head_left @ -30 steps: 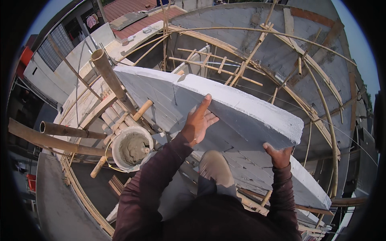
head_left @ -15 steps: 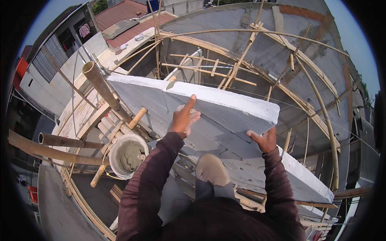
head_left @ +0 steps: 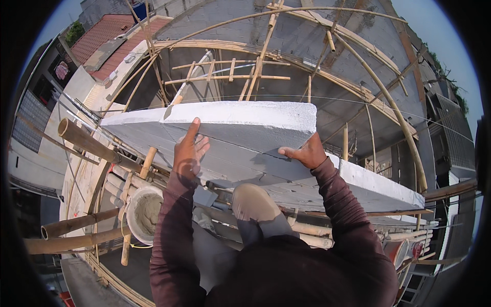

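A pale lightweight concrete block forms the raised end of the top course on a grey block wall in front of me. My right hand grips its right end, thumb on the near face and the other fingers partly hidden behind the end. Against the near face farther left rests my left hand, fingers apart, one fingertip reaching the block's top edge. A lower step of the wall continues to the right. Beside my left forearm stands a white bucket of grey mortar.
Bamboo scaffold poles jut out at the left, close to the bucket. Beyond the wall are a bamboo ladder and a large grey block wall. A thin string runs across. Below my knee lie bamboo poles.
My view has turned, so the surroundings sit farther left and the block looks more level. Both hands keep their places on the block, the right still holding its end.
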Demonstrator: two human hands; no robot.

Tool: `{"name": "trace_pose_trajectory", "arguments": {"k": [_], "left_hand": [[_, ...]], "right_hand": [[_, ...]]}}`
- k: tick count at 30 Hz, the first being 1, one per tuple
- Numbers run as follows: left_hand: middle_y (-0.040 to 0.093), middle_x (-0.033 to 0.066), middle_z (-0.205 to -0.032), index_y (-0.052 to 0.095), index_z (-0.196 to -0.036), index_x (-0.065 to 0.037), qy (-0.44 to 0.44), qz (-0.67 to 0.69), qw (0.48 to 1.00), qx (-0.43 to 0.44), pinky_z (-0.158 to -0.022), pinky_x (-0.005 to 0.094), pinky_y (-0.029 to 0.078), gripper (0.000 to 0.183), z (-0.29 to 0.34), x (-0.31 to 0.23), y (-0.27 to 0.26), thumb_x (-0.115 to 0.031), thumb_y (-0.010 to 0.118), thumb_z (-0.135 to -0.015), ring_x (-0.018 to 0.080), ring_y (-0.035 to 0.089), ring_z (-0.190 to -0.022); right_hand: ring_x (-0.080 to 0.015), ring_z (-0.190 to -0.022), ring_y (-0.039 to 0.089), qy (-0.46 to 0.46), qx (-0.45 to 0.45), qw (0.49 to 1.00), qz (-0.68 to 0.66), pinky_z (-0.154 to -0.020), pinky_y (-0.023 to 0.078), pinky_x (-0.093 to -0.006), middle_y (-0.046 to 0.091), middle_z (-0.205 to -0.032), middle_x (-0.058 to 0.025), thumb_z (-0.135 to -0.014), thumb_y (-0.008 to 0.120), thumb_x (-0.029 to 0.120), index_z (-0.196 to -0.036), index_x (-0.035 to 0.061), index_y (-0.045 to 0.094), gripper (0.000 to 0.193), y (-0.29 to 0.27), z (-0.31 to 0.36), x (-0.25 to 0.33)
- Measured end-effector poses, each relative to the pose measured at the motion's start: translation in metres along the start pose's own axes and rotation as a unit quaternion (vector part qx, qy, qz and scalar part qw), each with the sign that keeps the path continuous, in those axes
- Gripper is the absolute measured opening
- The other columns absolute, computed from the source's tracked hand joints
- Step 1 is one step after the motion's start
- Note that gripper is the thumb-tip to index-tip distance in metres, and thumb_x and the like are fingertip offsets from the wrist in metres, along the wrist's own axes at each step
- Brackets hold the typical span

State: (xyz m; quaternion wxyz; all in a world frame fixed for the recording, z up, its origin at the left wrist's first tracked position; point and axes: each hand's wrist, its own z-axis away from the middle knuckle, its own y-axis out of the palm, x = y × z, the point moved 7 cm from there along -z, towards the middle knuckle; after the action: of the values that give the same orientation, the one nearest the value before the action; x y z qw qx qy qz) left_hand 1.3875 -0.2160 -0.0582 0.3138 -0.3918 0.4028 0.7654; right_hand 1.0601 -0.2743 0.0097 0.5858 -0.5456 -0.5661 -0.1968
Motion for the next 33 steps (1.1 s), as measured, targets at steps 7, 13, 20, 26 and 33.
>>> {"name": "trace_pose_trajectory", "arguments": {"k": [7,13,20,26,33], "left_hand": [[0.038,0.0293,-0.142,0.032,-0.143,0.016,-0.003,0.009,1.0,0.0,-0.104,0.0421,0.046,0.108,0.003,-0.002,0.004,-0.053,0.082,-0.078,0.0388,0.049,-0.129],[0.036,0.0324,-0.145,0.03,-0.146,0.015,0.001,0.019,1.0,-0.013,-0.106,0.0435,0.045,0.111,0.003,-0.002,0.002,-0.053,0.084,-0.076,0.0405,0.048,-0.131],[0.037,0.0315,-0.145,0.032,-0.148,0.01,-0.015,0.029,0.999,-0.005,-0.102,0.0424,0.047,0.109,0.0,0.0,-0.004,-0.053,0.084,-0.075,0.0378,0.054,-0.124],[0.04,0.0251,-0.14,0.039,-0.147,0.0,-0.023,0.04,0.999,-0.018,-0.097,0.0425,0.049,0.098,-0.005,0.003,-0.011,-0.053,0.083,-0.076,0.0335,0.059,-0.113],[0.038,0.0264,-0.142,0.039,-0.148,-0.003,-0.021,0.034,0.999,-0.018,-0.098,0.0447,0.048,0.098,-0.001,-0.003,-0.002,-0.054,0.081,-0.077,0.0369,0.057,-0.117]], "right_hand": [[-0.0267,-0.122,0.056,0.003,0.006,1.0,0.023,-0.106,0.044,-0.0376,0.058,-0.13,-0.0182,-0.063,0.095,0.026,-0.14,-0.002,0.039,0.099,0.001,-0.003,0.003],[-0.0266,-0.115,0.06,0.014,0.003,0.998,0.063,-0.101,0.047,-0.0372,0.061,-0.124,-0.017,-0.062,0.095,0.026,-0.134,-0.0024,0.045,0.092,0.003,-0.004,0.001],[-0.0259,-0.106,0.062,0.011,0.003,0.996,0.089,-0.095,0.05,-0.0369,0.064,-0.115,-0.0166,-0.064,0.094,0.027,-0.126,-0.0033,0.053,0.08,0.009,-0.006,0.002],[-0.0287,-0.104,0.063,-0.001,0.007,0.994,0.111,-0.094,0.05,-0.0377,0.064,-0.114,-0.0185,-0.065,0.093,0.029,-0.125,-0.0043,0.054,0.079,0.012,-0.008,-0.005],[-0.0318,-0.105,0.065,-0.004,0.017,0.992,0.125,-0.096,0.05,-0.0391,0.065,-0.115,-0.0204,-0.063,0.094,0.032,-0.13,-0.0044,0.05,0.088,0.01,-0.012,-0.001]]}}
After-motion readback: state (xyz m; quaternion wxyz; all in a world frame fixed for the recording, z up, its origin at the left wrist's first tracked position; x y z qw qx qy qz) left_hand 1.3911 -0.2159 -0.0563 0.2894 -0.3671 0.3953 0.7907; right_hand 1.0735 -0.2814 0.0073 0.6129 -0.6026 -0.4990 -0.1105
